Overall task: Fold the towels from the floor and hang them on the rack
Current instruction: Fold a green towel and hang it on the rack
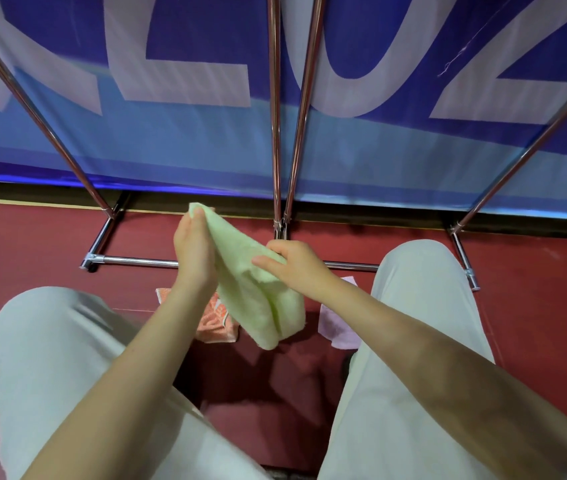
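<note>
I'm gripping the folded green towel point(257, 292) — left hand point(194, 247) pinching its top corner, right hand point(292, 265) clamping its middle.

held towel point(257, 299) between knees | two towels point(216, 320) on floor point(32, 244) beneath | rack point(276, 133) behind

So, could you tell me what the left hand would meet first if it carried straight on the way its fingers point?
The left hand points up and away, pinching the green towel. Beyond it, probably the rack's central poles or the blue banner; depth is unclear.
</note>
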A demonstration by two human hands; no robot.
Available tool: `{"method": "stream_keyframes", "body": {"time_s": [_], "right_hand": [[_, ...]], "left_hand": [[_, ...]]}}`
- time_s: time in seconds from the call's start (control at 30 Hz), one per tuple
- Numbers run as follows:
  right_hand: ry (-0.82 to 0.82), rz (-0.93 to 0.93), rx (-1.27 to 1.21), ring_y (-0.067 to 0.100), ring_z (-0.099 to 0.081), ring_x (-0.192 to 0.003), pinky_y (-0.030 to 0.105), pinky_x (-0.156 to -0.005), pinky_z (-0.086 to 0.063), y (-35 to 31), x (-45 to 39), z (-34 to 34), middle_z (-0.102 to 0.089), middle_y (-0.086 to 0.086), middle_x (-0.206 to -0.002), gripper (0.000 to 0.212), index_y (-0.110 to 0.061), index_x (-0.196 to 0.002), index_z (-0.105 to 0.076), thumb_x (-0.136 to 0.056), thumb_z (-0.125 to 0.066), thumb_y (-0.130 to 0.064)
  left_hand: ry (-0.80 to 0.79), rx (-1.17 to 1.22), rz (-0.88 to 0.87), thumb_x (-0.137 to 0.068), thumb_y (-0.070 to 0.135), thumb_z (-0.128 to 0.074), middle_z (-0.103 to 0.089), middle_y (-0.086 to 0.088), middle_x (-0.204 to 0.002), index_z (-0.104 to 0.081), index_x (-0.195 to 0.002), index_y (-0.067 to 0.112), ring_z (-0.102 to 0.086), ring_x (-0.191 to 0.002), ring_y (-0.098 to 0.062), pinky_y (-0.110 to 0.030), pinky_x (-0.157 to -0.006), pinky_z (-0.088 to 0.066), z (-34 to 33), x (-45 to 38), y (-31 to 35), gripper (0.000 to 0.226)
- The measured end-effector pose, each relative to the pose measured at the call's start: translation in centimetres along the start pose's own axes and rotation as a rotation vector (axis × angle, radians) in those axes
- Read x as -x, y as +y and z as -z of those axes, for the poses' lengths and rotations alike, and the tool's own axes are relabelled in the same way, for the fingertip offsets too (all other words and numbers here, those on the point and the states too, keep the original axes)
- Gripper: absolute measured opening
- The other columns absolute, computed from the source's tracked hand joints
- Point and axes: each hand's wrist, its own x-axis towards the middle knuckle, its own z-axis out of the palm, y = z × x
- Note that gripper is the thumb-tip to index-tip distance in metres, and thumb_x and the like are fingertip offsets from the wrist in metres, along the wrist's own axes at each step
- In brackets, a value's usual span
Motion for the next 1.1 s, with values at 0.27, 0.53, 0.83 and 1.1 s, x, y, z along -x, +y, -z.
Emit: {"method": "stream_keyframes", "body": {"time_s": [0.27, 0.53, 0.83, 1.1], "right_hand": [[-0.355, -0.072, 0.259, 0.013, -0.048, -0.068, 0.029, -0.058, -0.031, 2.4, 2.3, -0.2, -0.052, -0.004, -0.069, 0.033, -0.027, -0.064, -0.048, -0.09, -0.062, -0.04], [-0.484, -0.067, 0.466, 0.021, -0.05, -0.076, 0.031, -0.064, -0.031, 3.9, 4.1, -1.1, -0.058, 0.004, -0.077, 0.035, -0.017, -0.072, -0.052, -0.096, -0.051, -0.043], [-0.187, -0.077, 0.539, 0.024, -0.049, -0.073, 0.034, -0.062, -0.031, 4.9, 2.8, -0.3, -0.053, 0.0, -0.081, 0.033, -0.013, -0.105, -0.046, -0.095, -0.051, -0.044], [0.035, -0.068, 0.443, 0.037, -0.06, -0.079, 0.042, -0.069, -0.046, 5.7, 3.0, 0.0, -0.063, 0.011, -0.085, 0.038, -0.012, -0.129, -0.041, -0.095, -0.053, -0.025]], "left_hand": [[0.003, 0.017, -0.024, -0.096, 0.036, -0.047, -0.052, 0.009, -0.073, -0.059, -0.079, 0.026, -0.05, -0.071, -0.009, -0.032, -0.074, -0.041, 6.4, -1.8, 0.5, 0.024], [0.189, 0.068, 0.022, -0.098, 0.028, -0.046, -0.053, 0.01, -0.068, -0.057, -0.076, 0.023, -0.053, -0.06, -0.003, -0.023, -0.066, -0.044, 11.1, -1.8, 0.1, 0.025], [0.147, 0.112, -0.032, -0.099, 0.027, -0.045, -0.039, 0.008, -0.066, -0.045, -0.072, 0.021, -0.041, -0.057, -0.004, -0.02, -0.057, -0.037, 10.4, -2.4, 1.5, 0.027], [0.132, 0.142, -0.058, -0.095, 0.026, -0.047, -0.039, 0.008, -0.065, -0.044, -0.071, 0.021, -0.04, -0.058, -0.007, -0.024, -0.058, -0.035, 10.3, -2.3, 2.1, 0.025]]}}
